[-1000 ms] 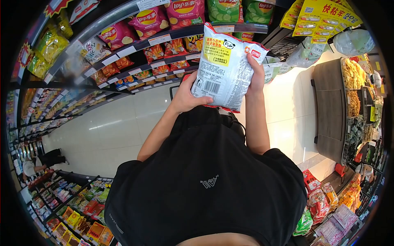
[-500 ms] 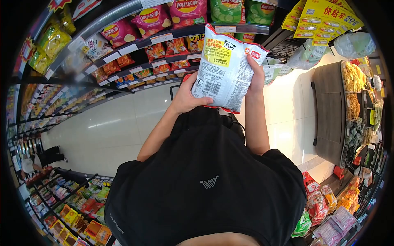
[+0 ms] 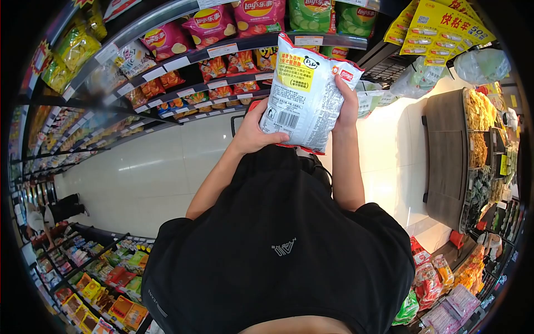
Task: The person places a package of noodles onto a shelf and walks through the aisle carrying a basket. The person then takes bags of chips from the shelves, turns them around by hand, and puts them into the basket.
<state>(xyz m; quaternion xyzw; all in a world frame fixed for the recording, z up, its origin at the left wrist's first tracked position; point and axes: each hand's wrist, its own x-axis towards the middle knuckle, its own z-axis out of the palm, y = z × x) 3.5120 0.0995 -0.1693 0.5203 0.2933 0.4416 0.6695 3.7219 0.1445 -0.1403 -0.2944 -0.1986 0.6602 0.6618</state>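
Between my two hands is a white snack bag with red edges, its printed back turned up toward me. A yellow label, a panda logo, a barcode and small text show on it. My left hand grips the lower left edge, thumb lying across the front below the barcode. On the upper right side my right hand is closed round the edge, thumb on the front near the red logo. The fingers behind the bag are hidden.
Ahead, a curved shelf holds pink chip bags and green chip bags. Yellow hanging packs are at upper right, a wooden display stand at right. Packaged goods fill the lower left. Another person is at far left.
The bag and both hands stay in the same place in view. The shelves and goods around them have shifted very slightly.
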